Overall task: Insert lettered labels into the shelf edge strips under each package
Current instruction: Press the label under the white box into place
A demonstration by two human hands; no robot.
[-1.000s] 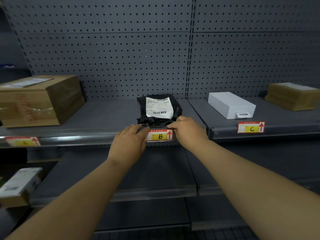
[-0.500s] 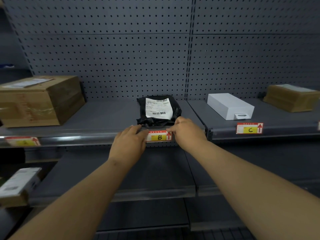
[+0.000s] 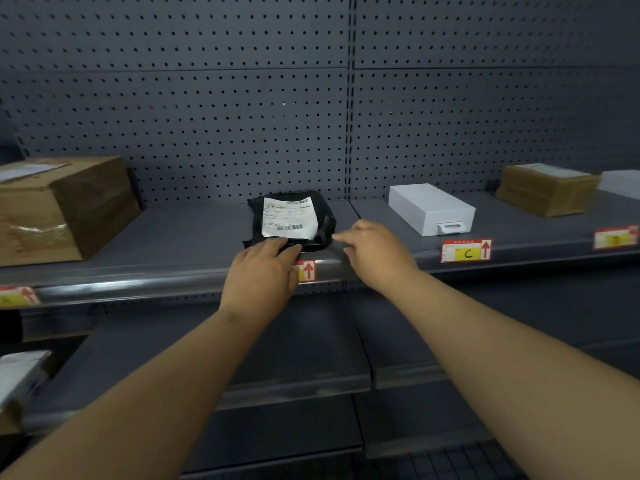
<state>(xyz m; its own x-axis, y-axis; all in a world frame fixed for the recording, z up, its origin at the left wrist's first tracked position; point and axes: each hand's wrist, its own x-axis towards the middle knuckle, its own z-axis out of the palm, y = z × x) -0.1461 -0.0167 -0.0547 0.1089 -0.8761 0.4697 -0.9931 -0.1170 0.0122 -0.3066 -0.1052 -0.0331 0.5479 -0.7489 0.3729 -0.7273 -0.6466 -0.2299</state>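
Dark grey metal shelving unit, dimly lit. Back panel (image 3: pixel 207 109): perforated pegboard in horizontal sections, with regular rows of small holes. Vertical upright (image 3: pixel 350 98): slotted post dividing the unit into two bays. Upper shelf (image 3: pixel 180 233): flat grey deck with a rounded front edge catching a pale highlight. Lower shelf (image 3: pixel 311 344): a matching deck, deeper in shadow. Floor (image 3: pixel 433 462): dark surface with a faint grid pattern visible at the bottom.
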